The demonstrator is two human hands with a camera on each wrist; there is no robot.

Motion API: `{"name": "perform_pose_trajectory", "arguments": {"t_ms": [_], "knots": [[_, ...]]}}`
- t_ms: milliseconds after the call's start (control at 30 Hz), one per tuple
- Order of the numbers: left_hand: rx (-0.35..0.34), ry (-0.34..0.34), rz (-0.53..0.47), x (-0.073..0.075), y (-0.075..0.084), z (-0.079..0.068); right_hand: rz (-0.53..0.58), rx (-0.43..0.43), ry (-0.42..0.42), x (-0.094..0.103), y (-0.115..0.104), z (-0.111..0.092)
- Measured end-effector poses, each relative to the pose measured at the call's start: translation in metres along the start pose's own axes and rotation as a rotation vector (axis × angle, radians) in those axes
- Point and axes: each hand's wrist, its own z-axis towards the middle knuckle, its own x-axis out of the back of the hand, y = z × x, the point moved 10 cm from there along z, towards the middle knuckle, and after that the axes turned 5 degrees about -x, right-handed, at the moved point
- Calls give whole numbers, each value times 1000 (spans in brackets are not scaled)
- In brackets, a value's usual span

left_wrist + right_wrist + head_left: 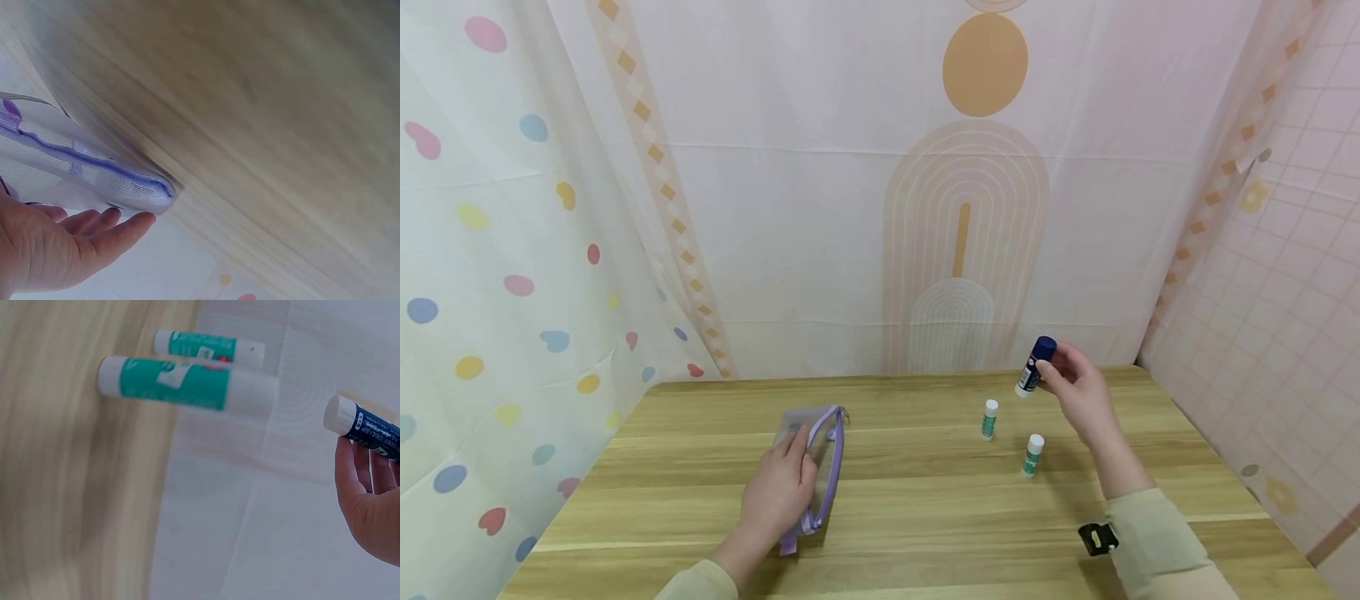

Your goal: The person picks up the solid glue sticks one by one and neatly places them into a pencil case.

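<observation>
My right hand holds a dark blue glue stick with a white base, raised above the back right of the table and tilted. In the right wrist view the blue glue stick lies across the fingers. Two smaller green glue sticks with white caps stand upright below it, one farther back and one nearer. At the left, my left hand rests on a mesh pencil pouch with a purple zipper edge. Its fingers lie extended against the pouch's side; the zipper mouth gapes toward the right.
The wood-patterned table ends at a patterned curtain behind. More hanging cloth closes in the left and right sides. A black buckle sits at the right sleeve.
</observation>
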Motion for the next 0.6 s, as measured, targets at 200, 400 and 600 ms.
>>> {"name": "perform_pose_trajectory", "arguments": {"t_ms": [200,400,600], "knots": [[2,-3,-1,0,1,0,27,26,-16,-11,-10,-1],[2,-6,0,0,0,0,38,28,-39,-23,-11,-4],[-3,2,1,1,1,0,71,22,-95,-42,-13,-9]]}}
